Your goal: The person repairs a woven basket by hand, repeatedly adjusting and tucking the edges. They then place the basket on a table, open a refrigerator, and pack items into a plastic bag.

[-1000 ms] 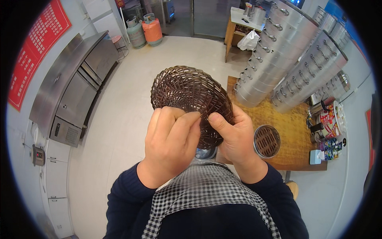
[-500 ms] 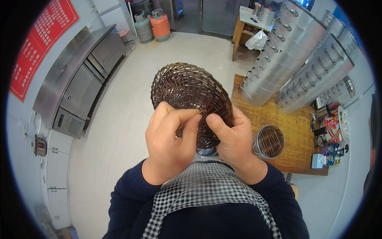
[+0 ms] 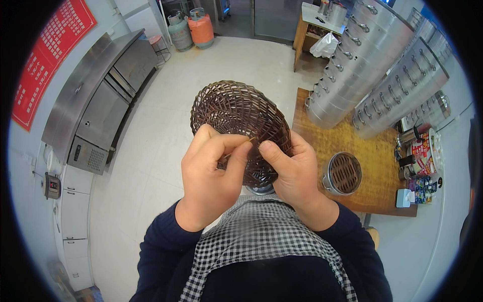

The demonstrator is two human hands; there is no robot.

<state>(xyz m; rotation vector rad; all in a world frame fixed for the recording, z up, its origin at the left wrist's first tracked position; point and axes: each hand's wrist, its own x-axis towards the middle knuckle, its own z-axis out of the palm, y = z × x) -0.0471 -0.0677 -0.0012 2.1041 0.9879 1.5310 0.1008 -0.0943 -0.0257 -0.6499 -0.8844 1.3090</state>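
A dark brown woven basket is held up close in front of me, its open side tilted up and to the left. My left hand grips its near rim, thumb and forefinger pinched at the weave. My right hand holds the rim on the right, thumb pressed on the edge beside the left fingertips. A thin pale sliver shows between the two thumbs. Both sleeves are dark blue, above a checked apron.
A wooden table on the right carries tall stacks of metal steamers, a single round steamer with a slatted bottom and small containers. A steel counter fridge lines the left wall. Two gas cylinders stand at the back.
The basket has stayed in both hands and turned slightly. The fingers of both hands have shifted along the near rim, now pinching closer together.
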